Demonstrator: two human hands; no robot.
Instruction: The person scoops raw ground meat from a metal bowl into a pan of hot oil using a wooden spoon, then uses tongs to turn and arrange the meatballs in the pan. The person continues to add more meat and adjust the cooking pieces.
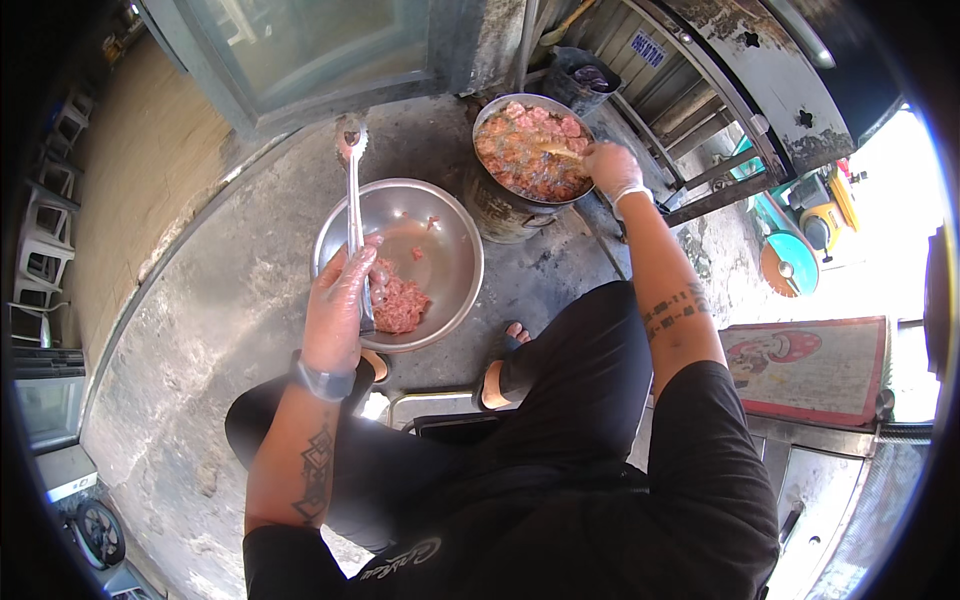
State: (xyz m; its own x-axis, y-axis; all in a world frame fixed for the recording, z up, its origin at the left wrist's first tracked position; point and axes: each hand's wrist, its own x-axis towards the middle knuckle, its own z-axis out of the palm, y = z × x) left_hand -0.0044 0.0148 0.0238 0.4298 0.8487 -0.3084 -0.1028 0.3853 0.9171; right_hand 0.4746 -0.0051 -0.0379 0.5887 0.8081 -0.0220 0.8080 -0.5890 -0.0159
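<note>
My left hand point(341, 292), in a clear plastic glove, grips a long metal utensil point(354, 195), possibly tongs, above the left side of a wide steel bowl point(459, 300). Bits of raw meat cling to the utensil's upper end. Raw minced meat point(403, 304) sits low in the bowl, close to my fingers. My right hand point(615, 171), also gloved, reaches to the right rim of a round pan point(534, 198). It holds a pale, wooden-looking stick or chopsticks point(561, 151) whose tip is among the meat pieces point(517, 142). Those pieces fry in bubbling oil, pinker at the far side.
The pan rests on a blackened cylindrical stove point(499, 214) on the concrete floor point(187, 315). Behind it stands a dark bucket point(581, 79) beside a metal frame point(720, 180). A glass-paned door point(322, 52) is ahead. To the right is a bench with a printed top point(810, 367).
</note>
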